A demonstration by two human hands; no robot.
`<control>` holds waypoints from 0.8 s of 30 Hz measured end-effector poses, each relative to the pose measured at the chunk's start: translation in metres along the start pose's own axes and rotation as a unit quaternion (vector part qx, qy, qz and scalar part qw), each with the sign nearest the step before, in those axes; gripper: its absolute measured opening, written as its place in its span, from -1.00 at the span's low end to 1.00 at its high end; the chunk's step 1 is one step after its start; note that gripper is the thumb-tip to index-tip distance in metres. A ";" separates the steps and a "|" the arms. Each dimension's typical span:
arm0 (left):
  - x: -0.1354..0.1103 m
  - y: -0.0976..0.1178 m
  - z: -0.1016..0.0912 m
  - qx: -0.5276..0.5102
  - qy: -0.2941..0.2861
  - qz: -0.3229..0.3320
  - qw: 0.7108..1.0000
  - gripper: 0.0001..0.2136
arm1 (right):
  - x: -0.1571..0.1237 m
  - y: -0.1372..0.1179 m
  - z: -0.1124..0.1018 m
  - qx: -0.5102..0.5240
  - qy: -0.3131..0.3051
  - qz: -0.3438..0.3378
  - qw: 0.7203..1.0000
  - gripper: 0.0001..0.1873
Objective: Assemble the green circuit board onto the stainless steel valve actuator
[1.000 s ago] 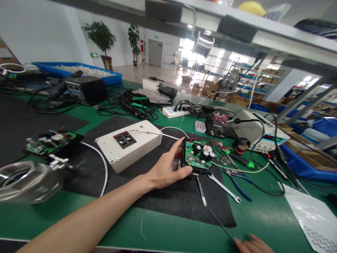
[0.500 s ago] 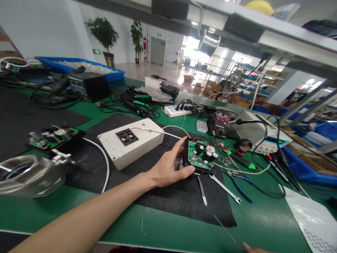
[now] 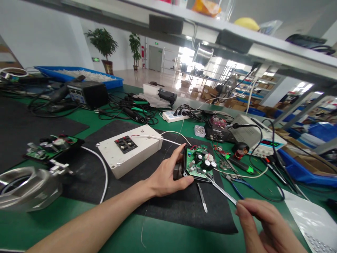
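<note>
My left hand (image 3: pixel 171 174) grips the left side of a black housing (image 3: pixel 184 168), thumb along the front and a finger at the back edge. In the housing sits a green circuit board (image 3: pixel 196 168) with several capacitors. My right hand (image 3: pixel 263 223) is closed in a pinch on the end of a thin metal rod (image 3: pixel 222 189), which slants up to the board's front right corner. The rod overlaps the line of an open-end wrench, so the two are hard to tell apart. A flat metal blade (image 3: pixel 202 199) lies on the black mat (image 3: pixel 184 211), in front of the housing.
A white box (image 3: pixel 131 151) stands left of the housing, joined by a white cable. Farther left are a second circuit board (image 3: pixel 52 146) and a metal housing (image 3: pixel 28 186). Pliers (image 3: pixel 237 184), a power supply (image 3: pixel 259 137) and a power strip (image 3: pixel 175 115) lie right and behind.
My right hand has come in from the lower right edge and taken up the thin metal rod from the table. My left hand still holds the housing. The view has tilted slightly upward.
</note>
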State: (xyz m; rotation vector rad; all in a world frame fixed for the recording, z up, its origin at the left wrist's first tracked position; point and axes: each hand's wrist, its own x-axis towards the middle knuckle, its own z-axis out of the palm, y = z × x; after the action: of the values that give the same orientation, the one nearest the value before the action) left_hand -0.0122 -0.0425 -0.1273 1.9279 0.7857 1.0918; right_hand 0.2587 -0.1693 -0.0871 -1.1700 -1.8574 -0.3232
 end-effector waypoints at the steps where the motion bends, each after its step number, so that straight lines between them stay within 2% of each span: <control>1: 0.000 0.000 0.000 0.001 0.000 0.001 1.000 0.04 | 0.002 -0.001 0.002 -0.011 -0.006 0.002 1.000 -0.90; 7: 0.000 0.000 0.000 0.002 0.003 -0.002 1.000 0.06 | 0.009 -0.016 0.015 -0.056 0.039 0.107 0.992 -0.78; 13: -0.001 0.000 0.000 0.003 0.000 -0.006 1.000 0.07 | 0.013 -0.021 0.022 -0.042 0.049 0.114 0.991 -0.75; 19: -0.001 -0.001 0.001 0.007 0.002 -0.005 1.000 0.06 | 0.024 -0.028 0.024 -0.059 0.076 0.070 0.993 -0.69; 24: -0.001 -0.001 0.001 0.003 -0.001 -0.004 1.000 0.06 | 0.022 -0.033 0.025 -0.062 0.073 0.087 0.992 -0.78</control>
State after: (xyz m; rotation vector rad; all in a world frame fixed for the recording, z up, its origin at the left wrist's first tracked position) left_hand -0.0119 -0.0430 -0.1284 1.9292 0.7968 1.0827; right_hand 0.2145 -0.1582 -0.0763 -1.3461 -1.6165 -0.4179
